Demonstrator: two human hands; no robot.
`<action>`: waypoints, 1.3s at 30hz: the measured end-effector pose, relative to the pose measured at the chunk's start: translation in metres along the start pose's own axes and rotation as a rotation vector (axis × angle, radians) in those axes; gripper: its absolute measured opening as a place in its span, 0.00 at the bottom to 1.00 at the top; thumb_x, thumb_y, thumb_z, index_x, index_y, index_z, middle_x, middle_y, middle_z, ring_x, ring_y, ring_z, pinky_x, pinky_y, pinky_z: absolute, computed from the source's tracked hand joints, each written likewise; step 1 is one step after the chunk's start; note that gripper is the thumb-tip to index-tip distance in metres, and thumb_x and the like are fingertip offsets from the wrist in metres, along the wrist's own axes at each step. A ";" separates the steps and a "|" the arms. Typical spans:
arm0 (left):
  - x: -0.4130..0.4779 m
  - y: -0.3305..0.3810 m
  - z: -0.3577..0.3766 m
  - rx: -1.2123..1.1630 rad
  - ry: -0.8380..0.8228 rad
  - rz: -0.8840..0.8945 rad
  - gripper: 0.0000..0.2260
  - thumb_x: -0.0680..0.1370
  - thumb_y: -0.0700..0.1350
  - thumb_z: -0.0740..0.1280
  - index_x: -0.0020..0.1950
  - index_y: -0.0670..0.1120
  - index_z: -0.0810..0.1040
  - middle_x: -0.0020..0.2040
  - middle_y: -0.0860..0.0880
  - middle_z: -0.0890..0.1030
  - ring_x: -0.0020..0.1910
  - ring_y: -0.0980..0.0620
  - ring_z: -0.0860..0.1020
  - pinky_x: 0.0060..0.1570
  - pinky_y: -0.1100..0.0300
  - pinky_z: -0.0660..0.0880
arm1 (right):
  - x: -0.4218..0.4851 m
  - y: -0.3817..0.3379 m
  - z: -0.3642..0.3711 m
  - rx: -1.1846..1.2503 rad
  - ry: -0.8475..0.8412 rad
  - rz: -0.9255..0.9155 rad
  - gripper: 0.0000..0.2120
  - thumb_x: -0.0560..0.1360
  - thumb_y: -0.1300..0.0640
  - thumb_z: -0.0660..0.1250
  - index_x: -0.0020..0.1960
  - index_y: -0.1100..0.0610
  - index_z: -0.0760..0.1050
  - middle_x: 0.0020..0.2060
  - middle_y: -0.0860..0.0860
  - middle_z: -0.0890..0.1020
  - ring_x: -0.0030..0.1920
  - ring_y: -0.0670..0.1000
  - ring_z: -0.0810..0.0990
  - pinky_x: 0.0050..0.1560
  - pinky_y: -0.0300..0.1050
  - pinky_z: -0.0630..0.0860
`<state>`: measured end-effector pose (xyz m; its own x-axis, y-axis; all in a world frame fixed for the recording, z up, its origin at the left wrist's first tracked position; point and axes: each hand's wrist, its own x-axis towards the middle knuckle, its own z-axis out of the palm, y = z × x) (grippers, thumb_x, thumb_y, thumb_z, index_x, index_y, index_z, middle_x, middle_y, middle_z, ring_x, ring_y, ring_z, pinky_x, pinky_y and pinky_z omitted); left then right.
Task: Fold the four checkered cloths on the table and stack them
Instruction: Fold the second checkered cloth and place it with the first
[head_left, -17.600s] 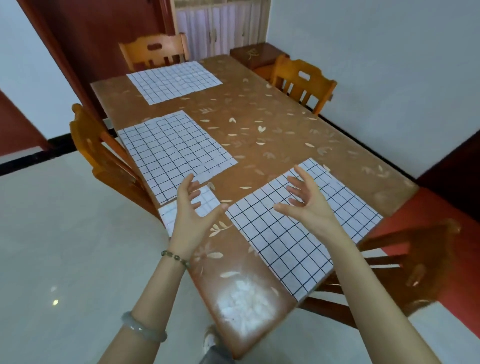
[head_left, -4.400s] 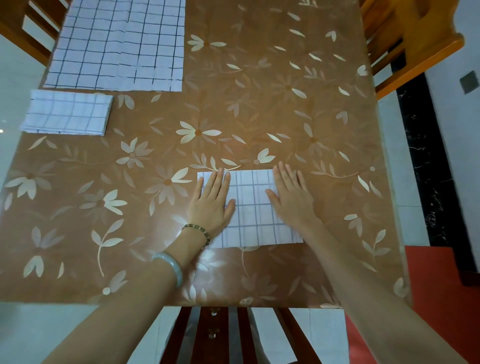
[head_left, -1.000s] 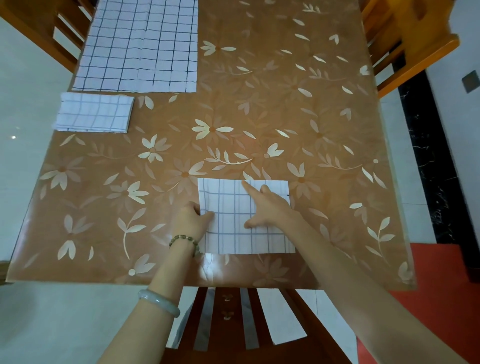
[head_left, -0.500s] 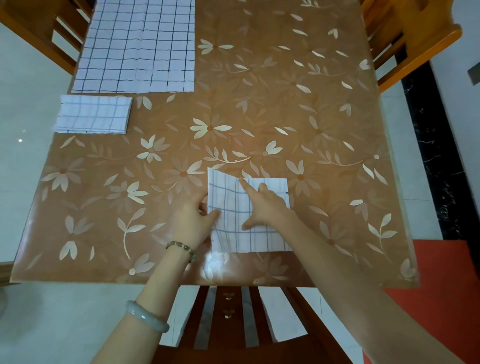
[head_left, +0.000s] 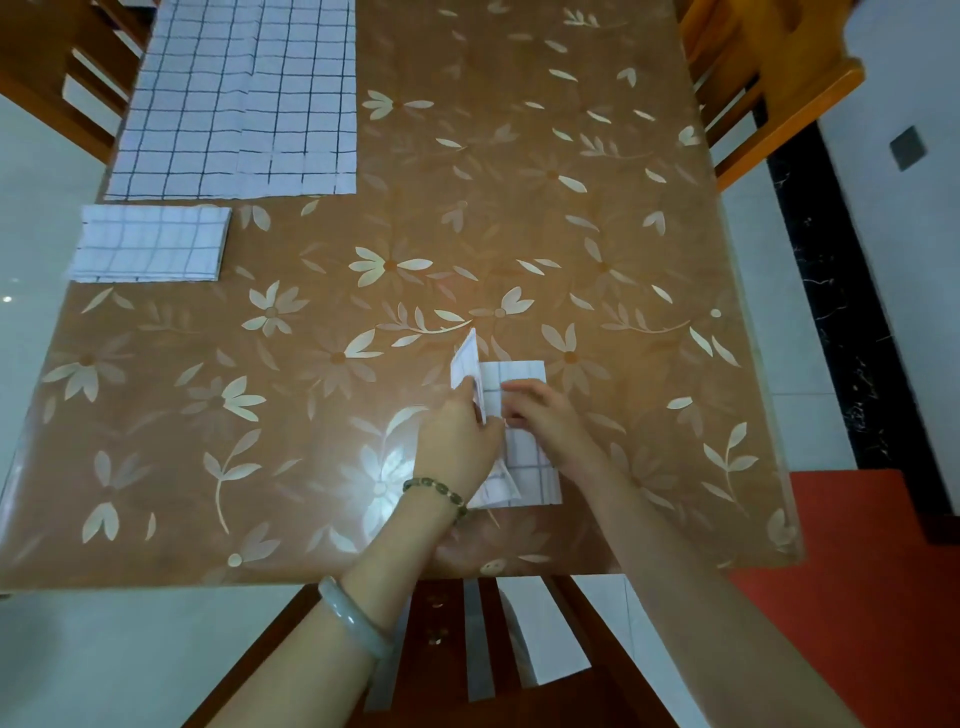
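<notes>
so, hands (head_left: 457, 441) (head_left: 553, 423) on half-folded cloth (head_left: 524, 457)

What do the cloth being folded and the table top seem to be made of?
The cloth: thin, matte woven fabric, probably; its flap bends softly in the left hand. The table top: glossy, perhaps clear plastic or glass over a flower print; it mirrors light.

One wide-angle camera, worn on the head, looks steeply down from above the near edge of the tabletop (head_left: 519, 208) and faces its far edge, which the frame cuts off. It sits close. Both forearms enter from the bottom, and the left hand (head_left: 457, 441) and right hand (head_left: 556, 426) meet just inside the near edge.
</notes>
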<state>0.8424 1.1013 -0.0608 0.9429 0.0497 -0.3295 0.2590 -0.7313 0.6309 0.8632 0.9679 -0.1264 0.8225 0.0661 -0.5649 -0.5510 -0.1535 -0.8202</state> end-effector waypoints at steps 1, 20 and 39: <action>0.000 0.006 0.005 0.036 -0.011 -0.001 0.14 0.75 0.40 0.63 0.60 0.39 0.72 0.42 0.45 0.76 0.40 0.46 0.74 0.33 0.65 0.64 | -0.003 0.002 -0.007 0.105 0.062 0.026 0.11 0.76 0.57 0.68 0.56 0.61 0.78 0.46 0.55 0.80 0.49 0.53 0.79 0.53 0.44 0.78; 0.035 -0.056 0.022 0.310 -0.174 0.334 0.40 0.72 0.67 0.62 0.76 0.46 0.57 0.76 0.49 0.59 0.74 0.49 0.58 0.71 0.54 0.56 | 0.006 0.000 -0.022 -0.319 0.382 -0.002 0.06 0.72 0.62 0.71 0.48 0.62 0.80 0.37 0.49 0.78 0.39 0.47 0.76 0.39 0.38 0.70; 0.066 -0.099 0.024 0.821 -0.256 0.576 0.54 0.66 0.80 0.44 0.76 0.39 0.56 0.77 0.43 0.58 0.76 0.46 0.55 0.72 0.41 0.52 | 0.007 0.010 -0.024 -0.427 0.412 -0.082 0.08 0.72 0.60 0.70 0.50 0.58 0.75 0.41 0.49 0.79 0.41 0.48 0.78 0.37 0.36 0.71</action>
<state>0.8737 1.1608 -0.1614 0.7809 -0.5309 -0.3291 -0.5307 -0.8418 0.0986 0.8674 0.9432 -0.1363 0.8938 -0.2806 -0.3498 -0.4484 -0.5522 -0.7028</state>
